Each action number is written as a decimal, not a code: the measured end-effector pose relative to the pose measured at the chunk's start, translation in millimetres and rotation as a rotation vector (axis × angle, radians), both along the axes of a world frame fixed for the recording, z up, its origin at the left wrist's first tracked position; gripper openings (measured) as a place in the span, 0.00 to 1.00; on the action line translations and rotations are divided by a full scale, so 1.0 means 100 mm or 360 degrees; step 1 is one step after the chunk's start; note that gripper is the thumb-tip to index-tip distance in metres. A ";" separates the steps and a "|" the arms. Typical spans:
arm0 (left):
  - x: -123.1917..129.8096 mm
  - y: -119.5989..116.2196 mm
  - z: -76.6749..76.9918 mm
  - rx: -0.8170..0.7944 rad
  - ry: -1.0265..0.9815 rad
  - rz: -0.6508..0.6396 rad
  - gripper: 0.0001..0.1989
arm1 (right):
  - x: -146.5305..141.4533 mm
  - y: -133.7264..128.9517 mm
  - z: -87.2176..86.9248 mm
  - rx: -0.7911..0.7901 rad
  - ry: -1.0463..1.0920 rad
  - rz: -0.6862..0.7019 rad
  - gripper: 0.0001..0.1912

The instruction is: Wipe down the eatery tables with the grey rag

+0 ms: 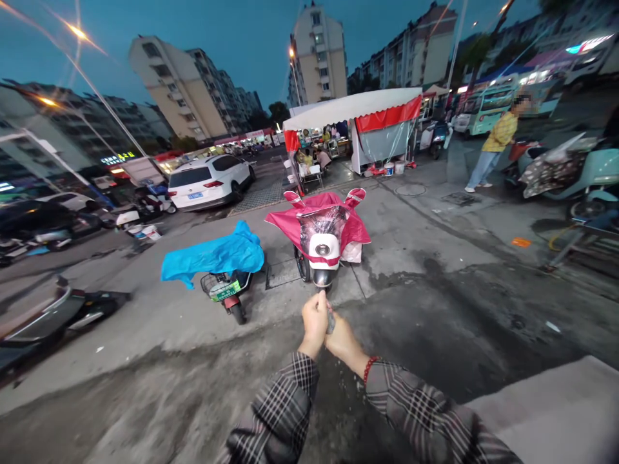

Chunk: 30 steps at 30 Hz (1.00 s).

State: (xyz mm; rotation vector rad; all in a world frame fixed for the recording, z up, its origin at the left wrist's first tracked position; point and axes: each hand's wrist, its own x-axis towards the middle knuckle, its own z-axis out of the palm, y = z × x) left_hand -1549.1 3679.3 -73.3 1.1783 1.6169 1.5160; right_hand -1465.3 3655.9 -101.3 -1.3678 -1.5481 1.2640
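Observation:
My left hand (315, 322) and my right hand (344, 339) meet in front of me, both closed, over the wet pavement. Between them a small, greyish, shiny thing (331, 321) shows; its kind is too hard to make out. The fingers of my right hand wrap round it, while those of my left hand are pressed together against it and partly hidden. Pale specks or drops (356, 381) hang in the air below my right wrist, which wears a red bead bracelet (370, 368).
Ahead stands a scooter with a pink cover (355, 231); left of it is one under a blue cover (215, 254). A pale flat surface (556, 412) lies at lower right. Farther off are a white car (206, 180), a canopied stall (358, 106) and a person in yellow (500, 136).

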 end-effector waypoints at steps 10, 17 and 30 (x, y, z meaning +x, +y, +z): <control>-0.20 -0.27 -0.15 -0.0069 -0.0557 -0.0015 0.24 | -0.04 -0.22 0.04 0.0382 -0.0659 0.0100 0.33; -0.59 -0.49 0.16 -0.0140 -0.0999 -0.0853 0.27 | 0.05 -0.58 0.38 -0.0634 0.1075 -0.0054 0.28; -0.01 -0.71 0.54 -0.0033 -0.1065 -0.1322 0.11 | 0.39 -1.05 0.88 -0.1193 0.1717 0.0159 0.23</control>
